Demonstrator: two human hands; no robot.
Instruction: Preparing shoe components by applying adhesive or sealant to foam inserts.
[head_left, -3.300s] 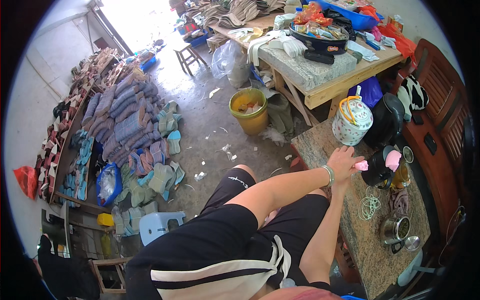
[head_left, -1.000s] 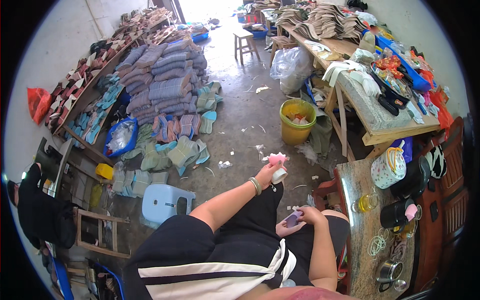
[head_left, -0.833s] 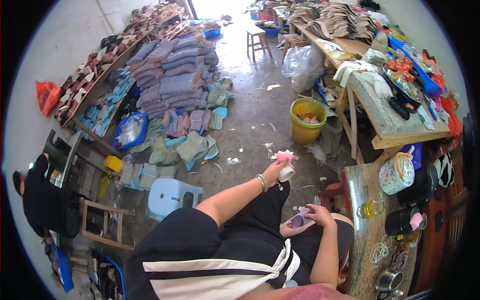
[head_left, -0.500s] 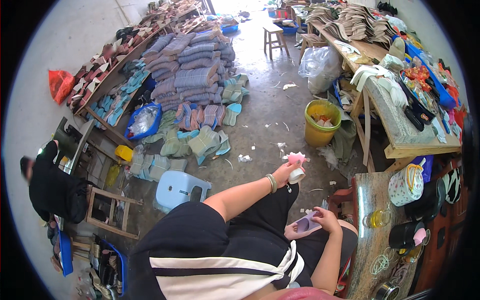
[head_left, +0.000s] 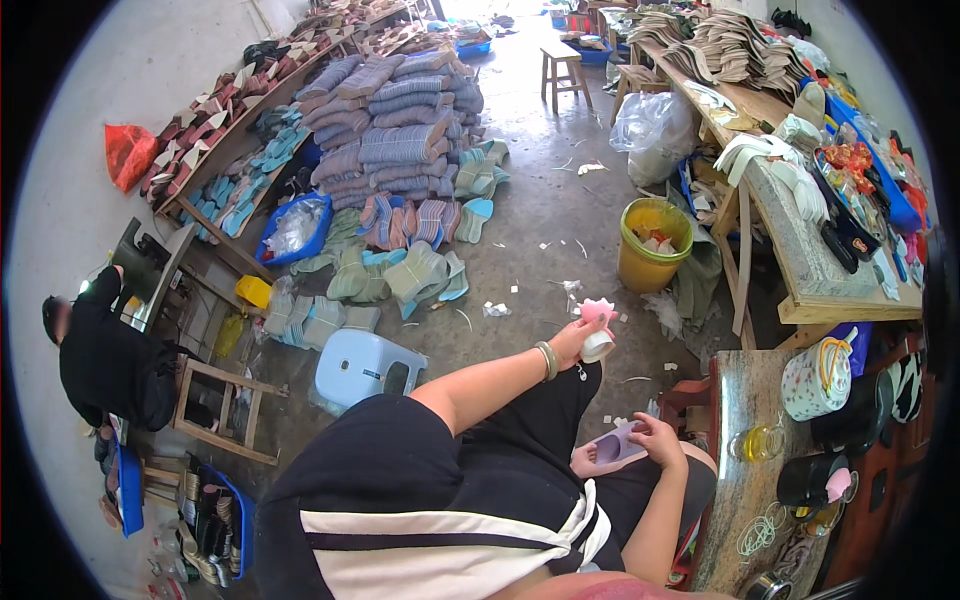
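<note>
My left hand is closed around a small white object with a pink scalloped top, held up over my knee. Its exact kind I cannot make out. A bracelet circles that wrist. On my right leg rests my right hand, fingers apart and slightly bent, with nothing seen in it. Just beyond its fingertips is a lilac slipper on my foot.
A light-blue plastic stool stands left of my legs, near tall stacks of insoles. A yellow bin is ahead right. At my right is a table with a flowered container. A person in black sits far left.
The whole view has shifted slightly. The pink-topped object in my left hand has turned a little, showing more of its white lower part. My right hand keeps its place.
</note>
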